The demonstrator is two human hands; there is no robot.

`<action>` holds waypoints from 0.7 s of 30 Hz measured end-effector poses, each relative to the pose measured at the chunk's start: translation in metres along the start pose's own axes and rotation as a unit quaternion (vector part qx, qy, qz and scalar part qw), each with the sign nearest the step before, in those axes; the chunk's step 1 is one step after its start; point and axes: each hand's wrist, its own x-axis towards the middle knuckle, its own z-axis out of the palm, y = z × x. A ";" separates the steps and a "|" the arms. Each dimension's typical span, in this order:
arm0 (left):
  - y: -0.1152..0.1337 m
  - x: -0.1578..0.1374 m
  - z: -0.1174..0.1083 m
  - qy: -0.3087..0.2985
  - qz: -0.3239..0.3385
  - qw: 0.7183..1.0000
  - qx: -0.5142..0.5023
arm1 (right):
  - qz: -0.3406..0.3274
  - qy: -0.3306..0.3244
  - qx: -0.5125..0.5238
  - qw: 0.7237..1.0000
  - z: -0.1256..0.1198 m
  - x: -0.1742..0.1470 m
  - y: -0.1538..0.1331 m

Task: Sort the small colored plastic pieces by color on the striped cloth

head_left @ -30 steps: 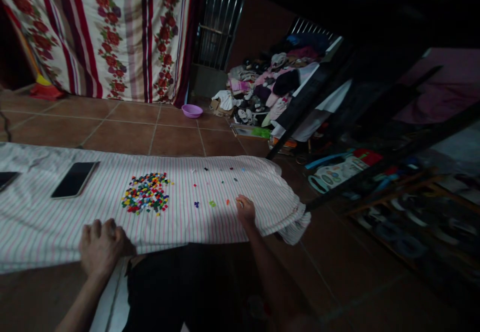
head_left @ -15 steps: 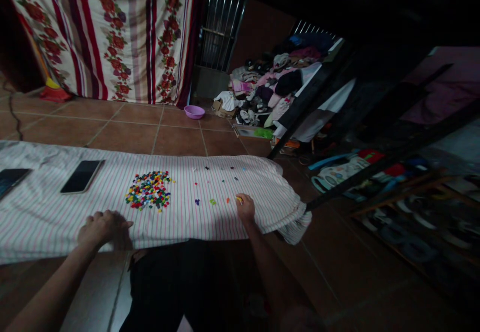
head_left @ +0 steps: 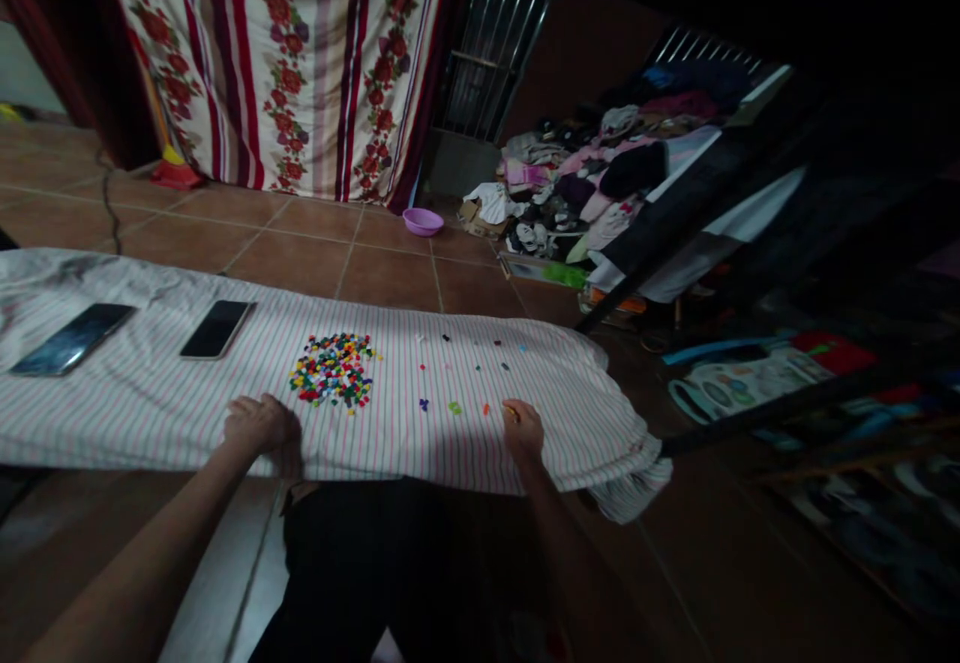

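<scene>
My right hand (head_left: 525, 429) is low over the striped cloth (head_left: 405, 458), its fingertips pinched at a tiny yellow piece (head_left: 511, 410). Just left of those fingers lie small orange pieces (head_left: 486, 409), then a light green group (head_left: 454, 408) and a dark blue group (head_left: 424, 405). My left hand (head_left: 260, 425) rests on the cloth near its front edge, fingers loosely bent and apart, with nothing seen in it. Beyond it spreads a pile of tiny multicoloured pieces (head_left: 334, 371), too small to tell their exact kind.
Further back on the cloth are single small pieces, including a red one (head_left: 422, 367) and a black one (head_left: 446, 338). Two phones, one dark (head_left: 217, 329) and one shiny (head_left: 73, 340), lie at the left. A purple basin (head_left: 423, 222) stands on the tiled floor.
The view has turned left, so everything appears further right. My left hand has come nearer to the pile. My right hand stays beside the orange pieces, still pinching the yellow piece.
</scene>
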 end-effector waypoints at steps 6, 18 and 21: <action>0.014 -0.022 -0.021 -0.020 -0.017 0.997 0.067 | -0.005 0.016 0.020 1.000 0.001 0.000 -0.002; 0.021 0.002 0.000 0.183 0.025 0.982 -0.030 | -0.023 0.026 0.014 0.999 0.008 0.030 -0.056; 0.021 0.006 0.007 0.183 0.029 0.982 -0.048 | -0.037 -0.012 0.073 0.997 0.029 0.040 -0.092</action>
